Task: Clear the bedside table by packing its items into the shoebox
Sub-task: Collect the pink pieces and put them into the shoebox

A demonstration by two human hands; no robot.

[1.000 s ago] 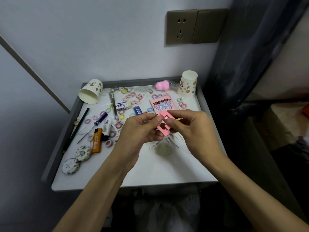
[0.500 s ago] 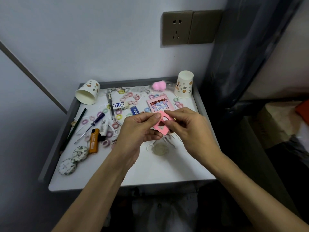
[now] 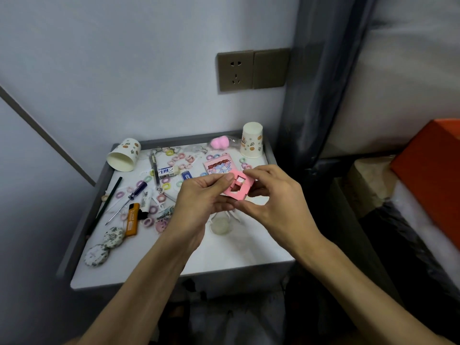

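Head view: the left hand and the right hand both pinch a small pink card with square cut-outs. It hangs above the bedside table, face to the camera, one corner toward the wall. Fingers hide its ends, so I cannot tell its long axis.

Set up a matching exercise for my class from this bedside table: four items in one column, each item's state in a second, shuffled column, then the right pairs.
Items
1. left paper cup
2. right paper cup
3. pink card
4. orange lighter

States
A. stands upside down
B. pinched between the left hand and right hand
C. lies on its side
D. lies flat on the tabletop

Pairs: 1-C, 2-A, 3-B, 4-D
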